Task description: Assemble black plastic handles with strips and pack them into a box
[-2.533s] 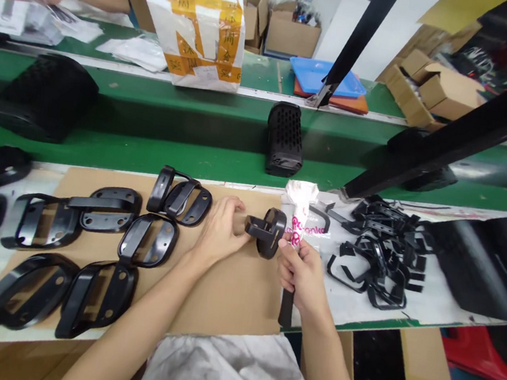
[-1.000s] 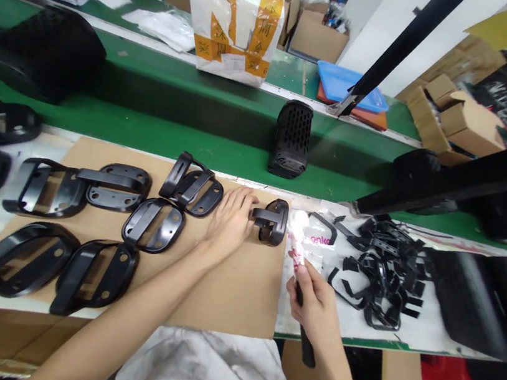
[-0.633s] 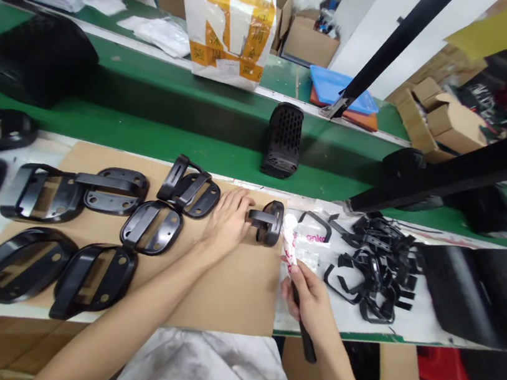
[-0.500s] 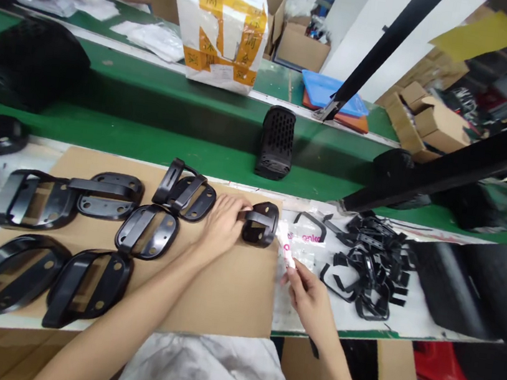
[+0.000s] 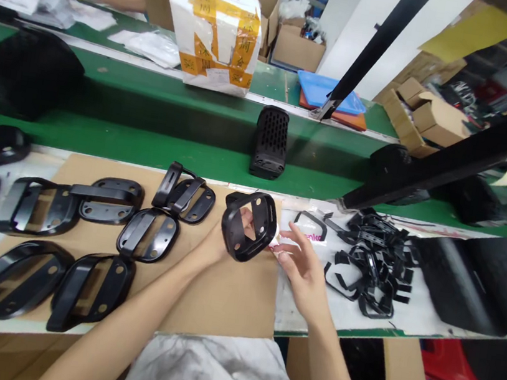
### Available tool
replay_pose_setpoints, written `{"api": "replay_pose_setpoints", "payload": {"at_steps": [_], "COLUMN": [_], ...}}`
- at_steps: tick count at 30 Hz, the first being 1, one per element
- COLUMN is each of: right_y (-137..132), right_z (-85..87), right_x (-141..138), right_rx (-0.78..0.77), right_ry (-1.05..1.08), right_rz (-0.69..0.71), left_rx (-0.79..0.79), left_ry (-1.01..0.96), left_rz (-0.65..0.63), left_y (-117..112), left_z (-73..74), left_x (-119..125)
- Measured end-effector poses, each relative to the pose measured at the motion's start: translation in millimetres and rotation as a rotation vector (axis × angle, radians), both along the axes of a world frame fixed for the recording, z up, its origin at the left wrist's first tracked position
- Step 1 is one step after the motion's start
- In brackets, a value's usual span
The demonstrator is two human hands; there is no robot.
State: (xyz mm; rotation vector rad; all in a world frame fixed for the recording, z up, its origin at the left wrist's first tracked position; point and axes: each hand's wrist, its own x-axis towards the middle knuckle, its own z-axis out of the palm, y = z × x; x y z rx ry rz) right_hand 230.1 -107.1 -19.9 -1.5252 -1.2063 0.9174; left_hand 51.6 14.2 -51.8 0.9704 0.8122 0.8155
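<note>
My left hand [image 5: 218,240] is closed on a black plastic bracket [image 5: 233,241], a rounded frame with a strap-like loop, and holds it up off the cardboard sheet [image 5: 238,301]. Part of that hand is hidden behind the bracket. Right beside the bracket, my right hand [image 5: 298,264] pinches a small white piece with pink print [image 5: 278,245]. Much of this piece is hidden by the bracket and fingers, and I cannot tell its kind. Several similar black brackets [image 5: 149,233] lie on the left half of the cardboard.
Thin black strips and frames [image 5: 373,257] are heaped on the right, beside a clear bag with pink lettering [image 5: 311,233]. A perforated black case [image 5: 271,142] stands on the green ledge. A black post [image 5: 377,185] slants over the bench. Across it, a person handles white packets near a taped box [image 5: 214,33].
My left hand has lifted the bracket off the cardboard and tilted it toward me. My right hand has moved up and left, bringing the white piece against or close to the bracket.
</note>
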Motion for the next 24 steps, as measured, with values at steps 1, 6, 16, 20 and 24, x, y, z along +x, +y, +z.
{"api": "replay_pose_setpoints", "payload": {"at_steps": [1,6,16,20,24], "right_y": [5.5,36.7,61.8,73.5,84.4], "right_z": [2.9,-6.3,-27.8,-20.1,-18.5], "right_x": [-5.5,-28.4,-36.7,-34.2,-36.1], "right_rx": [-0.002,-0.051,-0.041,-0.057,-0.044], "right_ry": [0.116,0.375,0.297,0.238,0.179], "right_rz": [0.05,0.142,-0.031,-0.08,-0.14], "left_rx": [0.024,-0.021,-0.034,-0.083,-0.123], "left_ry": [0.001,-0.056,-0.238,-0.228,-0.22], "left_rz": [0.001,-0.128,-0.207,-0.119,-0.07], "left_y": [0.5,-3.0,1.8,5.5,8.4], "left_z": [2.2,15.7,15.4,10.6,4.5], "left_x": [-1.1,-6.7,-11.4,-10.8,-9.7]}}
